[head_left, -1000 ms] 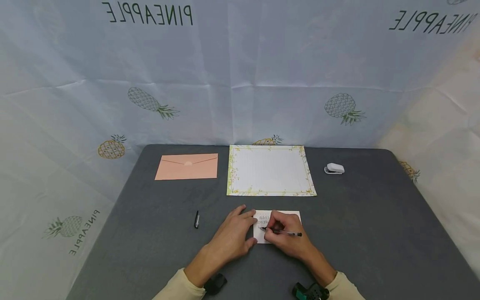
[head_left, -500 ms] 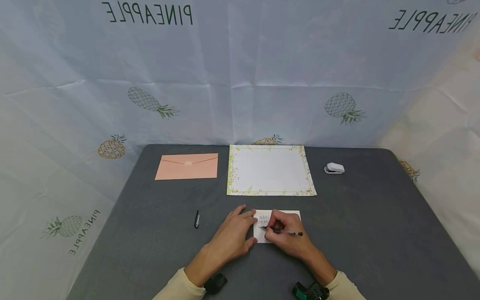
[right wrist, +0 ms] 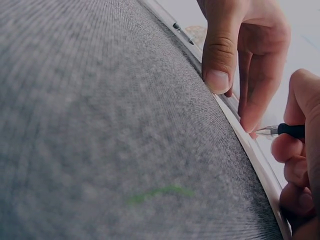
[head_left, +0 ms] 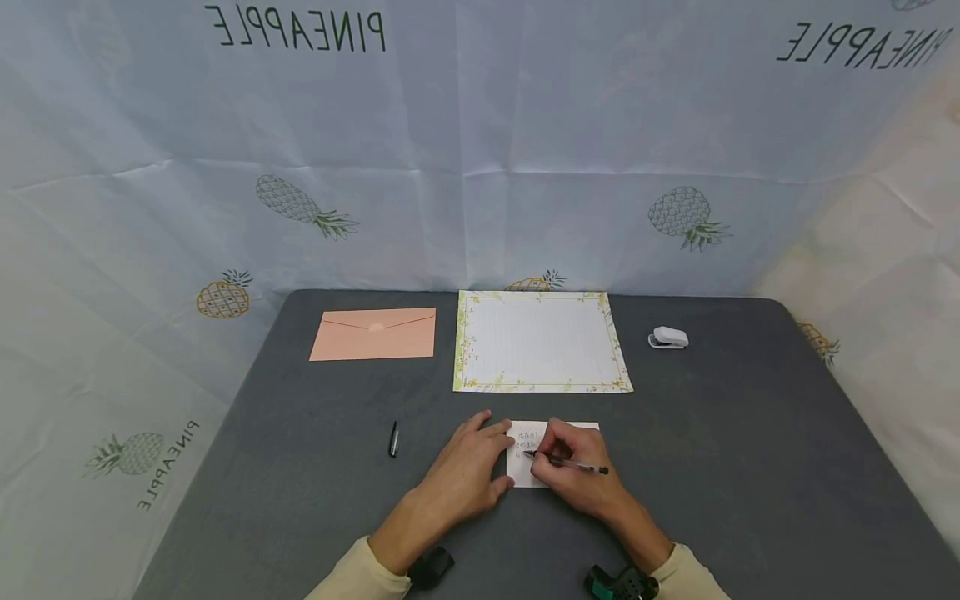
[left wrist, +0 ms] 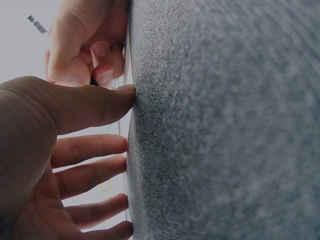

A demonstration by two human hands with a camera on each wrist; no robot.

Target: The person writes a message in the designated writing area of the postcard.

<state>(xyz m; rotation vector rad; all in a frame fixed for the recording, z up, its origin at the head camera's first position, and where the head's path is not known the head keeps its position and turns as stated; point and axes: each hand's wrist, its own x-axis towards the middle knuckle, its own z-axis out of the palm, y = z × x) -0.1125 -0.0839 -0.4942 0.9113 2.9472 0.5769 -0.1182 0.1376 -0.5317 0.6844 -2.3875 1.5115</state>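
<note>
Head view: soft, even light; cloth point(head_left: 570, 108) bluish at 12 o'clock, warmer at 3. Wrist views: surface point(left wrist: 225, 130) blurred.

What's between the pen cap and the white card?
Head view: bare dark tabletop, then the left hand, its fingers touching the left edge of the white card.

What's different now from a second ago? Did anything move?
Just a tiny bit: the right hand and the pen it holds shifted slightly to the right over the small card. Nothing was picked up or let go. The left hand stayed at the card's left edge; the envelope, big sheet, stapler and pen cap stayed put.
</note>
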